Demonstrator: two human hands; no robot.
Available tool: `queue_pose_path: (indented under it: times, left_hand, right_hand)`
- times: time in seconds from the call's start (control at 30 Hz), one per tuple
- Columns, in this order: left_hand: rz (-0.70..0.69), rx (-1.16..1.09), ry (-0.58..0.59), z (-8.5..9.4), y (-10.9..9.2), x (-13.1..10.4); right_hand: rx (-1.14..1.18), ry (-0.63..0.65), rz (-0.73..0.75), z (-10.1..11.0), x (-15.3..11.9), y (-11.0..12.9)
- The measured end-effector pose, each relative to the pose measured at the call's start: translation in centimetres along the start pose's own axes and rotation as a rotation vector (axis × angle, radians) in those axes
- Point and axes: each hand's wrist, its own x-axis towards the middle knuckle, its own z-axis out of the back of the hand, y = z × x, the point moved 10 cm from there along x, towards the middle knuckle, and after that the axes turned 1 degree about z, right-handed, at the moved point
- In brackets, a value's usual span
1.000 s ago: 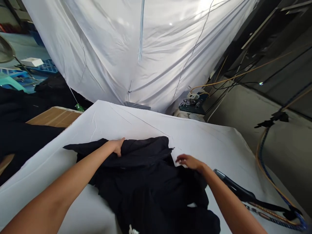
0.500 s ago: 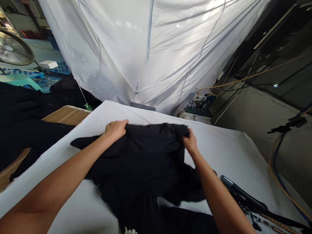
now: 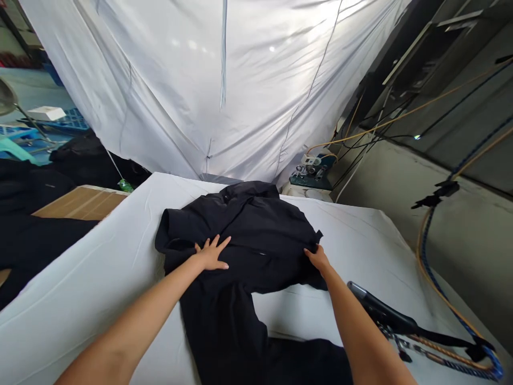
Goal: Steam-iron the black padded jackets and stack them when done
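Observation:
A black jacket (image 3: pixel 272 222) lies spread on the white padded table, its collar end toward the far edge. My left hand (image 3: pixel 210 255) rests flat on the jacket's left part, with fingers spread. At the jacket's right edge, my right hand (image 3: pixel 317 258) pinches the cloth near a small tab. More black cloth (image 3: pixel 220 331) runs from the jacket down to the near edge; I cannot tell whether it is all one garment.
On the right of the white table (image 3: pixel 352 224) lies a black-handled steam iron (image 3: pixel 385 313) with hoses and cords. A white sheet (image 3: pixel 180 80) hangs behind. At left are a cardboard box (image 3: pixel 82 203) and dark cloth (image 3: pixel 28 187). A green-based machine (image 3: pixel 310 174) stands beyond the far edge.
The jacket, held up by its edge in both hands before, now lies down on the table. My left hand has let go and spread out on it; my right hand has moved lower.

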Motion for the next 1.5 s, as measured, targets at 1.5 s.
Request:
queue_pose_path:
  times: [1.5]
  left_hand:
    - [0.002,-0.034,-0.069,3.1,0.8,4.4]
  right_hand:
    - [0.275,-0.086,0.107,5.9,7.1,4.3]
